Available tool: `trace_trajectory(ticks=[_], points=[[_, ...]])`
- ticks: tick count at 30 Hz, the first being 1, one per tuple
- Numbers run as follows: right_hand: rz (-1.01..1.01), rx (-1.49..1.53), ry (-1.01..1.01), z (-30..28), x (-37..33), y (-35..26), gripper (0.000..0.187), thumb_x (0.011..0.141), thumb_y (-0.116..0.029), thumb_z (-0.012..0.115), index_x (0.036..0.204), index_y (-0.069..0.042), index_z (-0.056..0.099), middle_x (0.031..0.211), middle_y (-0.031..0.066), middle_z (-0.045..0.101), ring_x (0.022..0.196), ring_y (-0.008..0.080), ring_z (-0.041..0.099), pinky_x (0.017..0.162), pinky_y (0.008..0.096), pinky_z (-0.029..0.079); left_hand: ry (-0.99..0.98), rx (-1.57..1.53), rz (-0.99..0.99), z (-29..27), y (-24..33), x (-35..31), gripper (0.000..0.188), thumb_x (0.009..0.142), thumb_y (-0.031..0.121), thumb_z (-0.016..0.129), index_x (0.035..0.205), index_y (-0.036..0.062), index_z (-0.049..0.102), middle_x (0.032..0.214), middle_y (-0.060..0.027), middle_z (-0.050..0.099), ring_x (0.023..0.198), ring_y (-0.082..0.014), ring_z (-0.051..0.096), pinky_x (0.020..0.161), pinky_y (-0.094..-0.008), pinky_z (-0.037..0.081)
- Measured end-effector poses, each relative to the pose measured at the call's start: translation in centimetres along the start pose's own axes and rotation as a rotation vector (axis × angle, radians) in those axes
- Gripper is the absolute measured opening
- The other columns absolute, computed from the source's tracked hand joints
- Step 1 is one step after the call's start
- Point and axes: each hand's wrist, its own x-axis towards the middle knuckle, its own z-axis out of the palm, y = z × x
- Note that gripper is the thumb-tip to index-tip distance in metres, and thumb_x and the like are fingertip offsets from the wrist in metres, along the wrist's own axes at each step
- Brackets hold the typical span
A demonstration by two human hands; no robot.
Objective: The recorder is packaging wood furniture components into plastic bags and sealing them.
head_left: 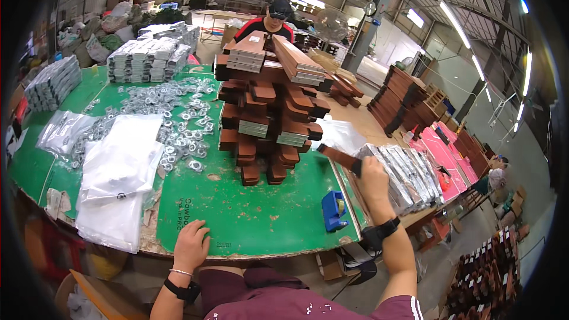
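Note:
My right hand (374,179) is closed around one end of a dark brown wooden piece (339,157), held at the table's right side, near a row of plastic-wrapped packs (403,172). My left hand (191,243) lies on the front edge of the green table top (249,219), fingers stretched out, holding nothing. A tall crisscross stack of brown wooden pieces (255,92) stands at the middle of the table. Left of it are many small clear bags with grey ring-shaped parts (178,124) and a pile of clear plastic bags (115,184).
A blue tape dispenser (335,210) sits near the table's right front corner. Stacks of wrapped silver-grey packs (145,59) stand at the back left. Across the table is another person (278,18), partly behind the stack. More brown wood (394,98) is piled at the right.

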Motion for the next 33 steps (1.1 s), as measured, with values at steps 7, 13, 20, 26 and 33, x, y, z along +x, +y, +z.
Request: trace_trajectory(ticks=[7, 13, 20, 26, 33], points=[[-0.509, 0.068, 0.028, 0.4, -6.1, -11.9, 0.027, 0.080, -0.018, 0.059, 0.101, -0.001, 0.059, 0.106, 0.0173, 0.058, 0.104, 0.0317, 0.058, 0.078, 0.0389, 0.050, -0.014, 0.050, -0.015, 0.1, 0.3, -0.1, 0.021, 0.080, 0.009, 0.067, 0.100, 0.0042, 0.064, 0.115, -0.0141, 0.063, 0.113, -0.0352, 0.058, 0.097, -0.0455, 0.047], [-0.439, 0.289, -0.200, 3.1, -8.8, -14.7, 0.031, 0.082, -0.018, 0.062, 0.107, 0.001, 0.058, 0.115, 0.0202, 0.057, 0.116, 0.0342, 0.054, 0.081, 0.0425, 0.049, -0.155, 0.103, 0.023, -1.1, 0.6, 0.6, 0.025, 0.079, 0.012, 0.070, 0.103, 0.0046, 0.065, 0.118, -0.0152, 0.061, 0.111, -0.0363, 0.059, 0.095, -0.0443, 0.048], [-0.597, 1.192, -0.291, -2.2, -3.7, -17.3, 0.066, 0.083, -0.023, 0.075, 0.135, 0.000, 0.042, 0.117, 0.0224, 0.059, 0.100, 0.0388, 0.062, 0.085, 0.0435, 0.052, -0.825, -0.396, 0.033, 0.2, 8.9, 7.3, 0.039, 0.094, 0.034, 0.061, 0.120, 0.0041, 0.060, 0.128, -0.0169, 0.059, 0.113, -0.0356, 0.059, 0.097, -0.0407, 0.047], [-0.187, 2.105, -0.516, -3.8, 0.6, -24.6, 0.051, 0.097, -0.022, 0.062, 0.139, -0.002, 0.041, 0.113, 0.0156, 0.066, 0.100, 0.0232, 0.066, 0.078, 0.0317, 0.053, -1.004, -0.663, 0.019, 6.4, 11.9, 8.4, 0.080, 0.091, 0.048, 0.062, 0.142, -0.0048, 0.032, 0.137, -0.0201, 0.052, 0.124, -0.0306, 0.053, 0.106, -0.0390, 0.041], [0.508, 2.765, -0.951, -2.0, 0.8, -27.2, 0.028, 0.102, -0.030, 0.053, 0.116, -0.005, 0.056, 0.093, 0.0048, 0.067, 0.080, 0.0133, 0.063, 0.068, 0.0265, 0.049, -0.639, -1.687, -0.524, 9.1, 12.9, 4.4, 0.090, 0.090, 0.071, 0.038, 0.148, 0.0021, 0.031, 0.145, -0.0115, 0.045, 0.136, -0.0259, 0.042, 0.113, -0.0457, 0.034]])
